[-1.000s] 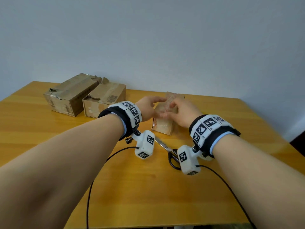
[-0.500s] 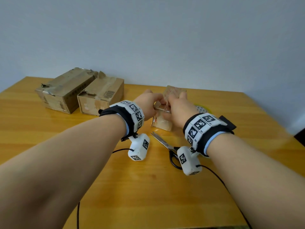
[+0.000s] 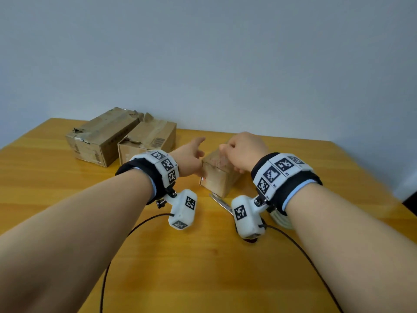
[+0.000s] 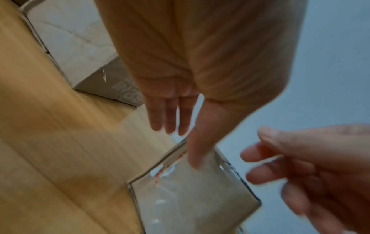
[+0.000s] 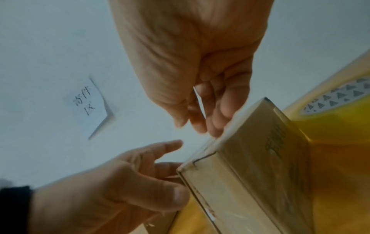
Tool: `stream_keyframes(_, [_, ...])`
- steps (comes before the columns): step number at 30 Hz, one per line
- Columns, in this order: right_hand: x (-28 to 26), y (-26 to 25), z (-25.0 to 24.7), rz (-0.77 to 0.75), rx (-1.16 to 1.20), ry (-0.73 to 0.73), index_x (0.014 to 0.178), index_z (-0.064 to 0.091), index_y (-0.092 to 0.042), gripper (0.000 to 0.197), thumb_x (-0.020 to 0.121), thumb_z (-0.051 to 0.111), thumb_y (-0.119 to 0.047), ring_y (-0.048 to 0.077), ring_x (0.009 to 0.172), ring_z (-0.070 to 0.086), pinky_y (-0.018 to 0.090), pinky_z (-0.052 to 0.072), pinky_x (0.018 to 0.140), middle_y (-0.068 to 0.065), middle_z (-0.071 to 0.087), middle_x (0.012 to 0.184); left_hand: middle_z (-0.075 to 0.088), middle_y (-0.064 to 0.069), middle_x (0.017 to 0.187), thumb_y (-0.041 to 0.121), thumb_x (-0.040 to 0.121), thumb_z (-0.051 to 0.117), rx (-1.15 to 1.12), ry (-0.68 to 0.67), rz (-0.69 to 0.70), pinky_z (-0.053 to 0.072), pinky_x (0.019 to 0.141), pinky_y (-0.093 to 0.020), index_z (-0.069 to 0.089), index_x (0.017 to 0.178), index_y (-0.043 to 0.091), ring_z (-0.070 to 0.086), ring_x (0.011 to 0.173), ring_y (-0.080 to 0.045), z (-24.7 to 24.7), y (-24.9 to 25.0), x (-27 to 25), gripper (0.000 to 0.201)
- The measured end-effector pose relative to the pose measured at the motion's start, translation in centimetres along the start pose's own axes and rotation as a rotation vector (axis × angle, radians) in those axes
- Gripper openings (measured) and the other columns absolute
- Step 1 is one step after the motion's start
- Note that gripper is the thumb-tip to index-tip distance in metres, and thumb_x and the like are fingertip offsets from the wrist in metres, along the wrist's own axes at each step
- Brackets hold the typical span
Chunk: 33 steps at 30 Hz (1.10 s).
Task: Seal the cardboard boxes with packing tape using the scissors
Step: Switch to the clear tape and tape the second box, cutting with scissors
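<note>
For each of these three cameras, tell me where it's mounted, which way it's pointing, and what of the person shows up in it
Head: worn on the head, looks forward and down at the table; both forearms, left hand, right hand.
Left wrist: under the left wrist, looks along the palm to the small box; right hand's fingers at the right.
Right wrist: under the right wrist, looks along the palm to the same box; tape roll behind it; left hand below.
Shared: all three show the small box and both hands.

Small box mid-table; two boxes far left, scissors nearer.
</note>
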State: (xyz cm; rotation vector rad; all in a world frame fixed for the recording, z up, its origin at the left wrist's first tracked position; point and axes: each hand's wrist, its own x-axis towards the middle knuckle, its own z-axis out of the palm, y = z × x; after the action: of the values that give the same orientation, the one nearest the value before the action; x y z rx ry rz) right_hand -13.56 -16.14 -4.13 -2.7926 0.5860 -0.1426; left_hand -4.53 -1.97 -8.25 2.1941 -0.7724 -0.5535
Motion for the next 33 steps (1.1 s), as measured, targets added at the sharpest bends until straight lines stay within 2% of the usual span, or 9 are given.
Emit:
stream_keyframes(3, [1.6,0.3,0.9,-0.010,-0.041,0.092,0.091,0.060,-0.015,0.031,0.106,0.041,-0.034,0.028,0.093,0.061,0.038,0.050,0.084,0.006,0.065,0.097,0.019,-0.013,0.161,0.035,0.065,0.091,0.019,-0.034,-0.069,0.031,0.115,-0.046,-0.021,0.153,0.024,0.026,0.146,-0.030,1.2,0.8,-0.7,0.142])
stream_keyframes(6, [3.0,0.1,2.5,0.018,-0.078,0.097,0.119,0.061,-0.022,0.031,0.104,0.039,-0.038,0.029,0.113,0.057,0.049,0.046,0.100,0.007,0.057,0.124,0.000,-0.013,0.164,0.044,0.058,0.092,0.067,-0.026,-0.087,0.021,0.118,-0.045,-0.025,0.151,0.015,0.010,0.151,-0.028,2.6,1.9,-0.5,0.152])
stream_keyframes(12, [4.6,-0.2,4.7,0.068,-0.174,-0.067,0.147,0.039,-0.029,0.057,0.102,0.021,-0.059,0.034,0.142,0.029,0.057,0.017,0.114,0.013,0.033,0.150,0.038,-0.009,0.146,0.029,0.066,0.090,-0.013,0.018,-0.079,0.044,0.101,-0.033,0.004,0.150,0.002,0.046,0.129,-0.025,3.4,1.6,1.7,0.124])
stream_keyframes(15, [5.0,-0.1,5.3,0.110,-0.252,-0.146,0.151,0.031,-0.034,0.056,0.102,0.013,-0.055,0.040,0.145,0.019,0.069,0.010,0.113,0.017,0.023,0.154,0.037,-0.006,0.143,0.026,0.070,0.086,0.010,0.025,-0.058,0.043,0.097,-0.029,0.010,0.147,0.000,0.047,0.125,-0.023,3.3,1.2,2.6,0.111])
stream_keyframes(18, [5.3,0.0,5.0,0.117,-0.274,-0.107,0.148,0.037,-0.032,0.053,0.103,0.018,-0.051,0.036,0.137,0.029,0.058,0.020,0.109,0.016,0.033,0.146,0.034,-0.008,0.149,0.031,0.065,0.088,0.068,0.000,-0.027,0.042,0.099,-0.030,0.004,0.151,0.005,0.045,0.129,-0.023,3.0,1.1,2.9,0.123])
stream_keyframes(21, [5.9,0.5,4.5,0.124,-0.277,-0.029,0.141,0.048,-0.031,0.068,0.095,0.018,-0.072,0.033,0.132,0.033,0.050,0.026,0.105,0.013,0.038,0.142,0.031,-0.007,0.154,0.035,0.061,0.085,0.088,-0.023,-0.033,0.040,0.107,-0.033,-0.008,0.154,0.011,0.043,0.133,-0.024,2.2,0.4,3.2,0.134])
stream_keyframes(23, [6.5,0.5,4.8,0.189,-0.259,-0.038,0.144,0.045,-0.032,0.084,0.086,0.015,-0.085,0.035,0.136,0.030,0.055,0.024,0.108,0.014,0.035,0.148,0.038,-0.006,0.151,0.043,0.047,0.086,0.089,-0.048,-0.043,0.041,0.109,-0.039,-0.014,0.153,0.015,0.046,0.131,-0.023,1.4,-0.4,3.3,0.149])
stream_keyframes(26, [7.7,0.6,5.4,0.287,-0.190,-0.077,0.149,0.036,-0.033,0.098,0.076,0.008,-0.092,0.041,0.138,0.027,0.063,0.025,0.109,0.016,0.032,0.155,0.039,-0.005,0.149,0.038,0.052,0.089,0.090,-0.062,-0.054,0.043,0.108,-0.041,-0.014,0.154,0.020,0.047,0.130,-0.024,0.7,-1.1,3.4,0.146])
stream_keyframes(33, [9.2,3.3,3.9,0.341,-0.147,-0.024,0.133,0.054,-0.018,0.070,0.098,0.024,-0.070,0.038,0.119,0.053,0.049,0.048,0.095,0.022,0.054,0.133,0.043,-0.001,0.139,0.031,0.063,0.091,0.149,-0.188,-0.007,0.044,0.107,-0.038,-0.013,0.155,0.022,0.049,0.122,-0.021,-0.5,-1.0,3.8,0.139])
